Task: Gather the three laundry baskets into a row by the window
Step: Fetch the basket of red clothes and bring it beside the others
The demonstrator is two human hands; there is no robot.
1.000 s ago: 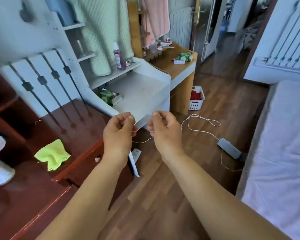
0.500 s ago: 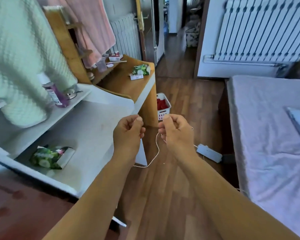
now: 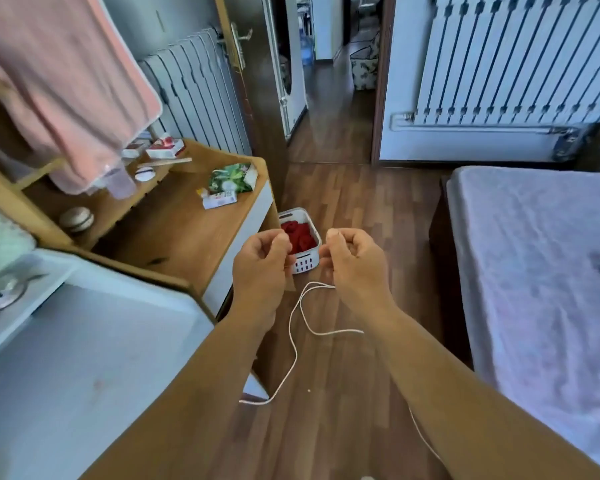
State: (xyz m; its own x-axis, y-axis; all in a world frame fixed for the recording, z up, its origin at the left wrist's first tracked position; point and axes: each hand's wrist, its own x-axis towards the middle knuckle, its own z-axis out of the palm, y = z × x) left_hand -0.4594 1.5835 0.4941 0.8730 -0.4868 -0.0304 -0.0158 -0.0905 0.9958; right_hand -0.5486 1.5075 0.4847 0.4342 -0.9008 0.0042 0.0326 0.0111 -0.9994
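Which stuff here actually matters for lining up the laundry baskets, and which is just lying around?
Job:
- small white plastic basket holding red cloth
- left hand and right hand, both pinching the thin white cord

Lying about:
- green printed packet on the wooden desk
- pink towel
- bed

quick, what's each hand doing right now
Left hand: closed, pinching the thin white cord.
Right hand: closed, pinching the same cord.
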